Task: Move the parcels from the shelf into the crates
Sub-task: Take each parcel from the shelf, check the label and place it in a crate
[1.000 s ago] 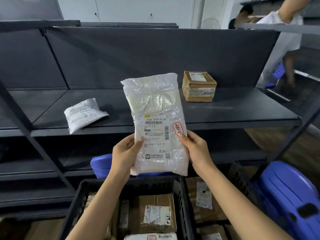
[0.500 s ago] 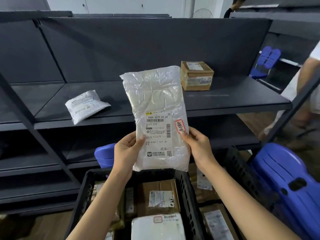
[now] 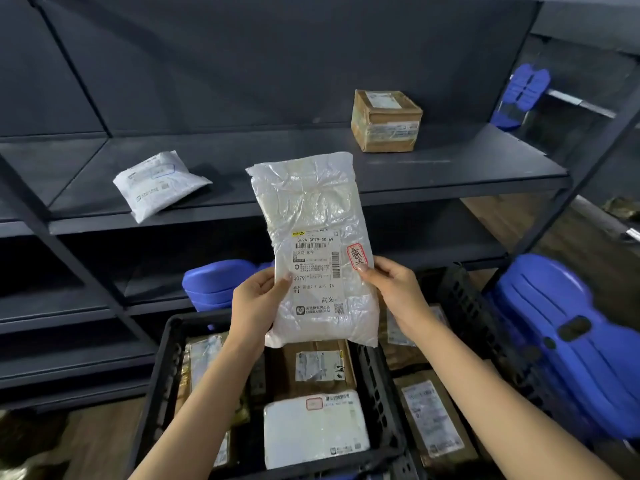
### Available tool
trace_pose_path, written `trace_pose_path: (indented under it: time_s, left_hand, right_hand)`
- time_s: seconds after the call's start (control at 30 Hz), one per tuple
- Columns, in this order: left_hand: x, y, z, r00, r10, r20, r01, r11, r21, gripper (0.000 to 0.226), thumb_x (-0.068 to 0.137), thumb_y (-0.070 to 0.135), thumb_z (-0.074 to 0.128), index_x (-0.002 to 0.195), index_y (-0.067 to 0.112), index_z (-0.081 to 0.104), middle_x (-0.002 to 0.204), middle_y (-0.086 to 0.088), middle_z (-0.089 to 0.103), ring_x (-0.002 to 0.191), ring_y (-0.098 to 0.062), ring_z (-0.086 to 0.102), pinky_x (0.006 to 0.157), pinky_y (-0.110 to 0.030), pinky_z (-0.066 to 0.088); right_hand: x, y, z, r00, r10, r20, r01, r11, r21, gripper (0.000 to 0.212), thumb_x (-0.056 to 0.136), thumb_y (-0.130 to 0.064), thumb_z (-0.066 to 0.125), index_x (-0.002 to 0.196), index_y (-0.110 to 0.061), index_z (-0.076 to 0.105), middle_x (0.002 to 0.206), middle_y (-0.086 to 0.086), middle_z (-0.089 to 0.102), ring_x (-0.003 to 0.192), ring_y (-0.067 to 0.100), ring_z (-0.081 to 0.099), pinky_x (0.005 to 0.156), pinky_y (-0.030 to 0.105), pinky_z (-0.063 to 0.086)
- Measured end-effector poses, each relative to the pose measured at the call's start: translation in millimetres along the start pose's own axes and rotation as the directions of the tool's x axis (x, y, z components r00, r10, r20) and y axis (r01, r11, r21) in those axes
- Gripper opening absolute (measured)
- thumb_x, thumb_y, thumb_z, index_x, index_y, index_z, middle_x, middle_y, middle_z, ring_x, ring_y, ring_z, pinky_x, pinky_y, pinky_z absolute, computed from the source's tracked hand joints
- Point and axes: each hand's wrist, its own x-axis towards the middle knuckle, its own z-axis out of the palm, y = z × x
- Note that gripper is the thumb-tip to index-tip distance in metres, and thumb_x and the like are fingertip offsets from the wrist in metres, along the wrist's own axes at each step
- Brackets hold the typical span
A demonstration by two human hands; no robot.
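1 parcel in hand, 2 left on the shelf (image 3: 433, 168).
Your left hand (image 3: 258, 299) and right hand (image 3: 391, 289) pinch the white bag (image 3: 311, 216) above the part-filled crate (image 3: 166, 358); the pouch (image 3: 157, 183) and cardboard box (image 3: 384, 121) await moving.

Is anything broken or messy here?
Nothing looks broken or spilled. The small white bag lies crooked on the shelf, one corner poking over the front edge. The white parcel held by the left hand and right hand is only wrinkly.
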Motion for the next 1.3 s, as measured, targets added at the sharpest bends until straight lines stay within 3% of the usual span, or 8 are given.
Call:
trace_pose_path:
  time_s: [0.17, 0.43, 0.5, 0.63, 0.77, 1.0, 1.13, 1.3]
  left_hand:
    - [-10.0, -33.4, -16.4, 0.995, -0.09, -0.032, 0.092, 0.993, 0.077, 0.014, 0.088, 0.012, 0.066, 0.101, 0.014, 0.071, 0.093, -0.001, 0.077, 0.086, -0.02, 0.074, 0.076, -0.036, 0.059]
    - [-20.5, -108.1, -33.1, 0.976, -0.202, -0.086, 0.219, 0.886, 0.409, 0.006, 0.085, 0.018, 0.071, 0.085, 0.023, 0.074, 0.081, 0.006, 0.076, 0.078, -0.014, 0.072, 0.078, -0.036, 0.059]
    - [-23.3, -126.8, -32.5, 0.966, -0.239, -0.097, 0.258, 0.873, 0.414, 0.01, 0.084, 0.016, 0.072, 0.078, 0.023, 0.073, 0.072, 0.006, 0.074, 0.071, -0.015, 0.069, 0.072, -0.033, 0.058]
    - [-26.2, -165.8, -33.6, 0.947, -0.303, -0.105, 0.314, 0.815, 0.487, 0.03, 0.084, 0.022, 0.073, 0.065, 0.003, 0.061, 0.053, -0.003, 0.048, 0.055, -0.015, 0.04, 0.055, -0.024, 0.03]
    - [-27.5, -195.4, -35.9, 0.946, -0.315, -0.072, 0.303, 0.789, 0.535, 0.039, 0.084, 0.024, 0.072, 0.06, 0.009, 0.046, 0.057, -0.007, 0.039, 0.058, -0.016, 0.033, 0.058, -0.025, 0.024]
    - [-25.5, -237.4, -40.9, 0.942, -0.326, -0.08, 0.308, 0.746, 0.59, 0.05, 0.084, 0.024, 0.073, 0.051, 0.015, 0.036, 0.047, 0.004, 0.03, 0.05, -0.012, 0.026, 0.051, -0.026, 0.019]
    - [-15.4, -248.5, -41.6, 0.939, -0.326, -0.11, 0.325, 0.735, 0.596, 0.037, 0.085, 0.025, 0.072, 0.061, 0.011, 0.046, 0.055, -0.001, 0.035, 0.057, -0.015, 0.031, 0.055, -0.026, 0.022]
    - [-4.5, -262.2, -44.9, 0.925, -0.352, -0.143, 0.363, 0.707, 0.607, 0.039, 0.085, 0.019, 0.071, 0.05, 0.015, 0.055, 0.034, 0.01, 0.039, 0.045, -0.009, 0.035, 0.046, -0.018, 0.028]
  right_hand:
    - [-15.4, 31.8, 4.7, 0.995, 0.093, 0.023, -0.089, 0.989, -0.119, 0.009, 0.088, -0.028, 0.067, 0.092, -0.035, 0.071, 0.094, -0.014, 0.074, 0.084, 0.002, 0.07, 0.062, 0.011, 0.052]
    - [-37.3, 101.8, -2.2, 0.961, 0.274, -0.026, -0.267, 0.905, -0.331, 0.006, 0.09, -0.032, 0.065, 0.09, -0.029, 0.07, 0.081, -0.014, 0.073, 0.069, -0.005, 0.066, 0.057, 0.009, 0.044]
    - [-40.4, 121.9, -5.3, 0.946, 0.319, -0.048, -0.315, 0.882, -0.351, 0.012, 0.09, -0.031, 0.065, 0.093, -0.021, 0.071, 0.086, -0.001, 0.073, 0.071, 0.004, 0.066, 0.062, 0.014, 0.043]
    - [-45.6, 158.2, -13.0, 0.912, 0.4, -0.093, -0.401, 0.822, -0.405, 0.029, 0.091, -0.029, 0.064, 0.1, -0.001, 0.067, 0.103, 0.027, 0.065, 0.078, 0.031, 0.063, 0.069, 0.03, 0.039]
    - [-52.4, 186.4, -16.6, 0.892, 0.433, -0.126, -0.444, 0.793, -0.417, 0.017, 0.091, -0.027, 0.063, 0.094, -0.012, 0.07, 0.1, 0.019, 0.071, 0.095, 0.037, 0.066, 0.076, 0.036, 0.051]
    - [-52.7, 225.4, -16.4, 0.875, 0.451, -0.177, -0.477, 0.736, -0.481, 0.027, 0.094, -0.027, 0.058, 0.1, -0.002, 0.067, 0.089, 0.017, 0.068, 0.072, 0.017, 0.053, 0.064, 0.027, 0.036]
    - [-41.6, 236.9, -11.9, 0.88, 0.437, -0.186, -0.466, 0.717, -0.519, 0.024, 0.095, -0.025, 0.056, 0.094, -0.003, 0.066, 0.078, 0.009, 0.062, 0.065, 0.015, 0.049, 0.057, 0.026, 0.033]
    - [-31.6, 255.4, -6.0, 0.878, 0.436, -0.199, -0.453, 0.618, -0.643, 0.023, 0.097, -0.028, 0.053, 0.085, -0.009, 0.057, 0.071, -0.001, 0.053, 0.056, 0.009, 0.044, 0.046, 0.021, 0.028]
